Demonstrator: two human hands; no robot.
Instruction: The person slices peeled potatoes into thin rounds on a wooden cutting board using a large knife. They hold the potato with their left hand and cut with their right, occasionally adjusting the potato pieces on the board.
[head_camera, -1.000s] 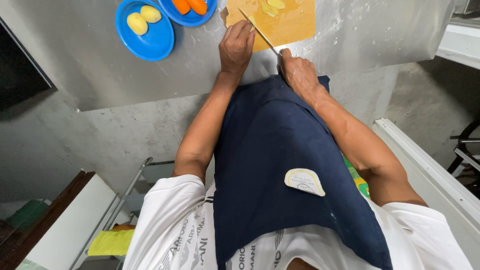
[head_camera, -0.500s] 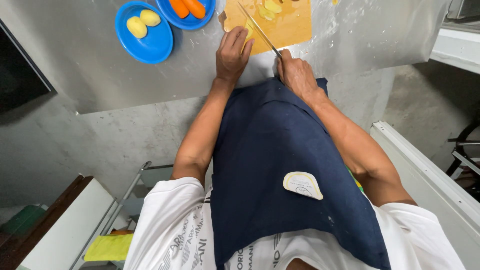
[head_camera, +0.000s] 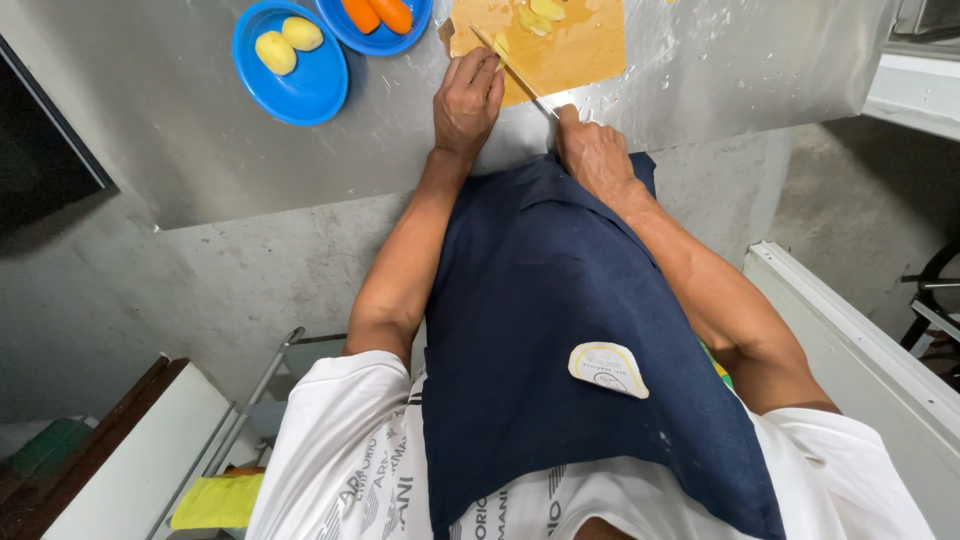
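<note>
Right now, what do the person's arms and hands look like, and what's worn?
Both arms are bare from short white sleeves with dark lettering. Left hand and right hand wear no gloves; no rings or watch show. A dark blue apron bearing a small pale label covers the front.

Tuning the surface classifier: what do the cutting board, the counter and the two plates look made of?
Cutting board: probably wood or bamboo, matte tan, faint grain. Counter: likely stainless steel, brushed grey with soft reflections and wet specks. Blue plates: probably plastic, uniform glossy colour. The knife in the right hand looks like metal; its handle is hidden.
</note>
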